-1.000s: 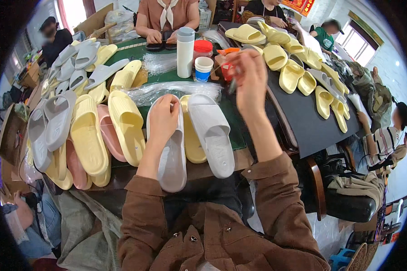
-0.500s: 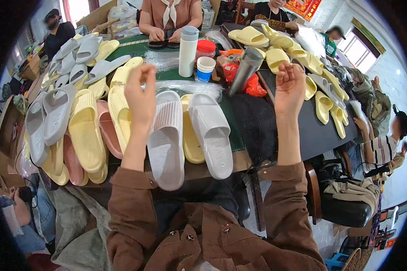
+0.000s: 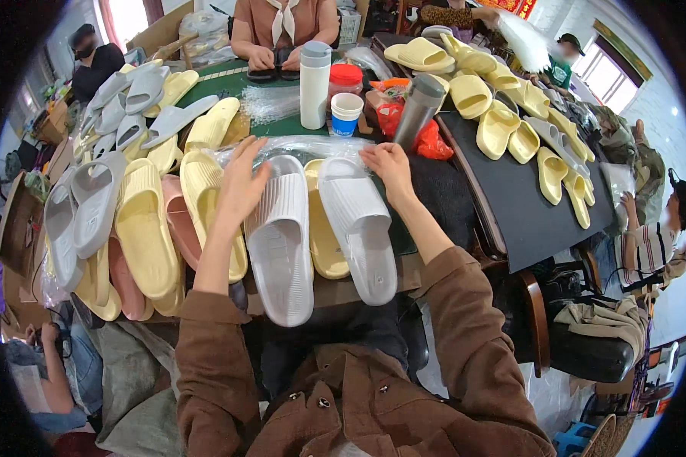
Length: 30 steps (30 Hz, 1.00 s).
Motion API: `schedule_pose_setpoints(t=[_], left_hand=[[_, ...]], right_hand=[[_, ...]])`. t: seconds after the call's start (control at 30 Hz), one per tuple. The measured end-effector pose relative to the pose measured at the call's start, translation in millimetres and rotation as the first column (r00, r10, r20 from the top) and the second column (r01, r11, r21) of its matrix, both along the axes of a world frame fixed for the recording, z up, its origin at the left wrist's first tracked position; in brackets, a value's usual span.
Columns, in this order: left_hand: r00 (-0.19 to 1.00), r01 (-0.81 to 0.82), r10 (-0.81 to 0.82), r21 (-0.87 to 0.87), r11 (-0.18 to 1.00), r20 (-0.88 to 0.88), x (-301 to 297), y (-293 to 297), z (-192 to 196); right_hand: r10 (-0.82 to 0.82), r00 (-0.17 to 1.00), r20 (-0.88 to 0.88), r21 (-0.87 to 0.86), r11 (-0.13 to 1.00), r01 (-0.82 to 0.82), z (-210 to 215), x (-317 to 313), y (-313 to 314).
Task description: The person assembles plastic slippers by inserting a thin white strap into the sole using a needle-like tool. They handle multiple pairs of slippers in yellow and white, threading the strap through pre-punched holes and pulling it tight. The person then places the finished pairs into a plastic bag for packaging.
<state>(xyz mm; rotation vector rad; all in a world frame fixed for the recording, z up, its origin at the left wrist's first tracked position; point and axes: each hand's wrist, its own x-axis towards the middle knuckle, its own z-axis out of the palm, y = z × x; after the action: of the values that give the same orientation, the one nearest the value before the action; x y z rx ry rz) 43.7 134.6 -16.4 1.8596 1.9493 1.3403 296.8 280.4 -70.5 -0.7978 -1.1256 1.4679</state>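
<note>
My left hand (image 3: 244, 184) is open, fingers stretched, beside the left grey slipper (image 3: 280, 244) and at the near left of a bundle of clear plastic strips (image 3: 305, 145). At the bundle's other end is my right hand (image 3: 391, 169), its fingertips bent together; what they pinch, if anything, is too small to make out. Below it lies the right grey slipper (image 3: 362, 236), sole down, toe end away from me. Between the two grey slippers a yellow slipper (image 3: 328, 255) shows, partly covered.
A white bottle (image 3: 315, 95), a paper cup (image 3: 346, 116) and a grey flask (image 3: 419, 114) stand beyond the strips. Yellow, grey and pink slippers (image 3: 146, 228) pile at the left; more yellow slippers (image 3: 498, 129) lie at the right. A co-worker's hands (image 3: 274, 62) work across the table.
Both hands have come down from raised positions to the plastic strips, the right one moving well to the left. The co-worker at the far right back now holds up a pale sheet-like bundle.
</note>
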Motion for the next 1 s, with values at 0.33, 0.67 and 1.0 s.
schedule_pose_setpoints(t=[0.33, 0.67, 1.0], left_hand=[[0.997, -0.068, 0.071, 0.243, 0.968, -0.006, 79, -124, 16], [0.998, 0.037, -0.033, 0.063, 0.997, -0.053, 114, -136, -25], [0.964, -0.001, 0.020, 0.070, 0.998, -0.265, 118, -111, -42]], right_hand=[[0.019, 0.971, 0.240, 0.056, 0.998, -0.033, -22, 3, -7], [0.112, 0.891, 0.439, 0.089, 0.982, -0.167, -1, 57, -91], [0.103, 0.773, 0.625, 0.227, 0.924, -0.307, -7, 71, -129]])
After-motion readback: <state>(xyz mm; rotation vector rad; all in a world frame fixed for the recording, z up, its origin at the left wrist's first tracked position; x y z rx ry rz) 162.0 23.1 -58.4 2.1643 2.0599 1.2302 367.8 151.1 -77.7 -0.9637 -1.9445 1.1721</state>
